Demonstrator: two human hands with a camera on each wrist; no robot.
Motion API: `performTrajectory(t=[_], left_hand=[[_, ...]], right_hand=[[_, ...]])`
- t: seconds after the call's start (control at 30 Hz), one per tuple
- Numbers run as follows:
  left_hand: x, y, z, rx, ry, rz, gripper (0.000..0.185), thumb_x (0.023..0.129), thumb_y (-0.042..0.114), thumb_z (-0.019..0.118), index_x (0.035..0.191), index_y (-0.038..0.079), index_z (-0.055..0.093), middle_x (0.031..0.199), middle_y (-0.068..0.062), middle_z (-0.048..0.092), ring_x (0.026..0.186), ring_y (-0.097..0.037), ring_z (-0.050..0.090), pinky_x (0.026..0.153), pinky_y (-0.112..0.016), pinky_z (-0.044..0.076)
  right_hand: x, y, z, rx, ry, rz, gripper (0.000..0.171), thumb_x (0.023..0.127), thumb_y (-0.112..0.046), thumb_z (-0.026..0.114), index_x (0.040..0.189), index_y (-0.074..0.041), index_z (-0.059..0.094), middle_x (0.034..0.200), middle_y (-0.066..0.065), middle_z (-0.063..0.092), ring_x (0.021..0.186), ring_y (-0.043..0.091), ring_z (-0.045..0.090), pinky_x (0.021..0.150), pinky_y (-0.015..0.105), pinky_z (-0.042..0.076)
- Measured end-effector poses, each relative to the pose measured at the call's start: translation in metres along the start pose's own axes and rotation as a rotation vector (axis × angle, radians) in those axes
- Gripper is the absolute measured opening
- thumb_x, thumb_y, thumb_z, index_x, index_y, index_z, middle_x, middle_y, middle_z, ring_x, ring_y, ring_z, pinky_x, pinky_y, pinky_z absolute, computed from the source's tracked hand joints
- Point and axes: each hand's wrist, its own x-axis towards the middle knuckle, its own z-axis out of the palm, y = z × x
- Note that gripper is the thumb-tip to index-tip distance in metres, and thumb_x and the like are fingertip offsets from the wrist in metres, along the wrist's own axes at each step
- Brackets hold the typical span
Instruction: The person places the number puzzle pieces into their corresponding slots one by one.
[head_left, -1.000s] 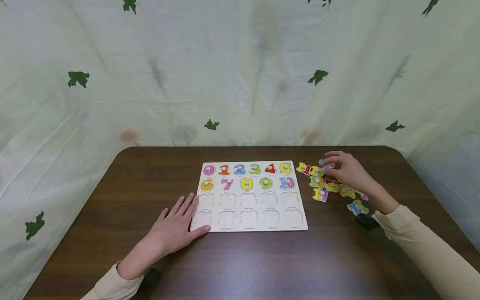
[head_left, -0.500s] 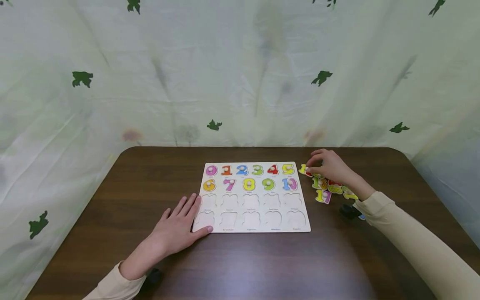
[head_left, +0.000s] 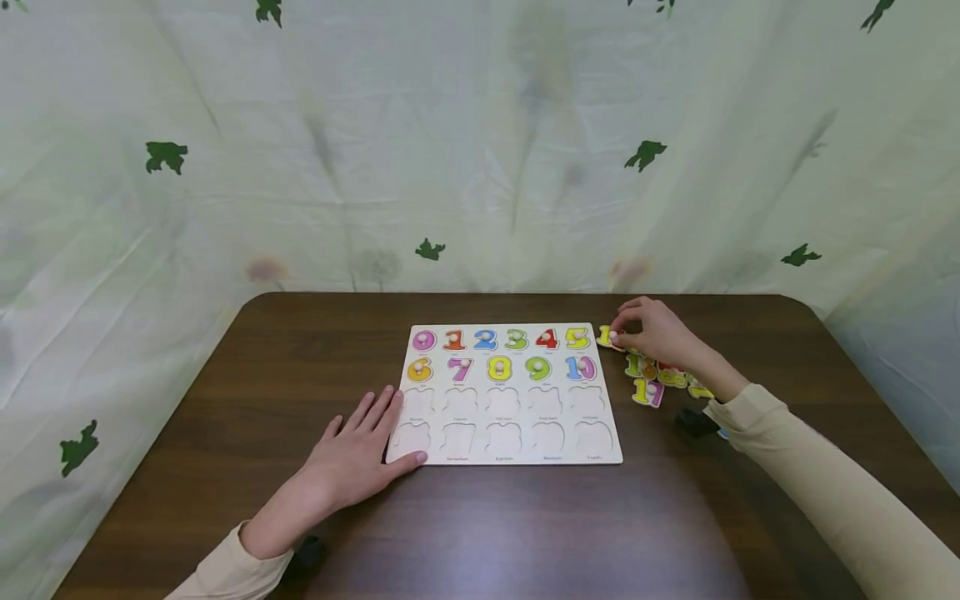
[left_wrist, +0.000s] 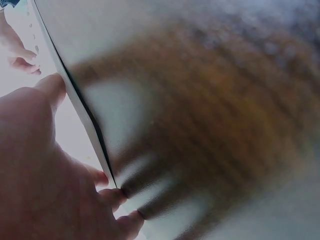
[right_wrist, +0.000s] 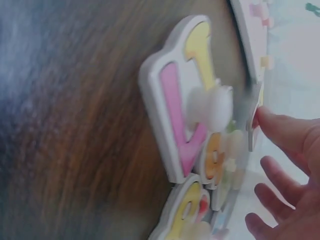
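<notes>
Dark wooden table (head_left: 525, 533) under everything, draped with a leaf-print cloth behind. Number puzzle board (head_left: 510, 392) lying flat at the centre, top two rows filled zero to ten, lower two rows of cut-outs bare. Left hand (head_left: 352, 462) spread flat, fingers straight, thumb on the board's near-left corner, likely pinning the board against sliding. Loose pile of number pieces (head_left: 660, 375) just right of the board, within easy reach. Right hand (head_left: 660, 333) hovering at the pile's far end, fingertips narrowed on the knob of a yellow-and-red piece (head_left: 606, 336) just beside the board's top right corner. Lifted or resting: cannot tell. Pink-and-yellow 17 piece (right_wrist: 185, 95) lying flat on the near side.
</notes>
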Motion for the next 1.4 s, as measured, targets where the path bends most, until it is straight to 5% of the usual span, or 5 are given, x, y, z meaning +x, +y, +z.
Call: performTrajectory(t=[0.4, 0.87, 1.4], left_hand=[[0.000, -0.003, 0.001, -0.001, -0.005, -0.011, 0.102, 0.086, 0.077, 0.046, 0.157, 0.008, 0.022, 0.162, -0.013, 0.018, 0.148, -0.036, 0.015, 0.107, -0.068, 0.020], [-0.002, -0.003, 0.000, -0.003, -0.010, -0.004, 0.100, 0.088, 0.074, 0.047, 0.157, 0.007, 0.021, 0.162, -0.015, 0.018, 0.147, -0.038, 0.015, 0.106, -0.069, 0.020], [-0.002, 0.000, -0.001, 0.001, -0.012, -0.005, 0.101, 0.087, 0.077, 0.044, 0.158, 0.008, 0.019, 0.162, -0.013, 0.017, 0.147, -0.037, 0.015, 0.107, -0.068, 0.020]], right_hand=[[-0.013, -0.027, 0.001, 0.122, 0.003, -0.110, 0.011, 0.091, -0.020, 0.073, 0.098, -0.012, 0.075, 0.133, 0.020, 0.052, 0.123, 0.037, 0.044, 0.095, 0.056, 0.038], [-0.012, -0.066, 0.034, 0.162, -0.009, -0.274, 0.007, 0.085, -0.015, 0.079, 0.091, -0.018, 0.076, 0.126, 0.014, 0.057, 0.115, 0.031, 0.049, 0.086, 0.049, 0.045], [0.000, -0.124, 0.072, 0.236, -0.087, -0.334, 0.004, 0.085, -0.020, 0.079, 0.088, -0.020, 0.076, 0.127, 0.011, 0.059, 0.120, 0.025, 0.047, 0.095, 0.044, 0.041]])
